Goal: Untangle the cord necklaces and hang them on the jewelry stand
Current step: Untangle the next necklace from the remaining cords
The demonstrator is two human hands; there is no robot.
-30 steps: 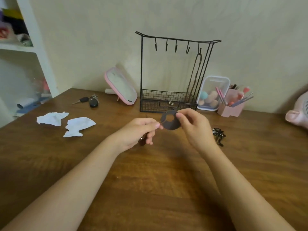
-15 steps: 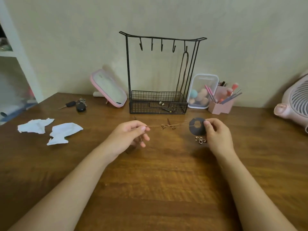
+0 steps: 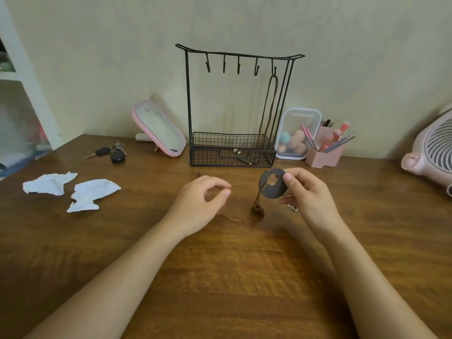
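Right hand pinches disc pendant, frame centre; cord drops, trails left toward left hand, fingers curled, grip on cord unclear.

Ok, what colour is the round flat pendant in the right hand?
Dark grey round pendant, pinched by the right hand; clearest in the head view.

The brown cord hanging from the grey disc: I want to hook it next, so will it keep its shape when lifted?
Probably floppy: the cord droops from the disc in the grip of the right hand and trails slack on the table. Its dark lump may swing or snag.
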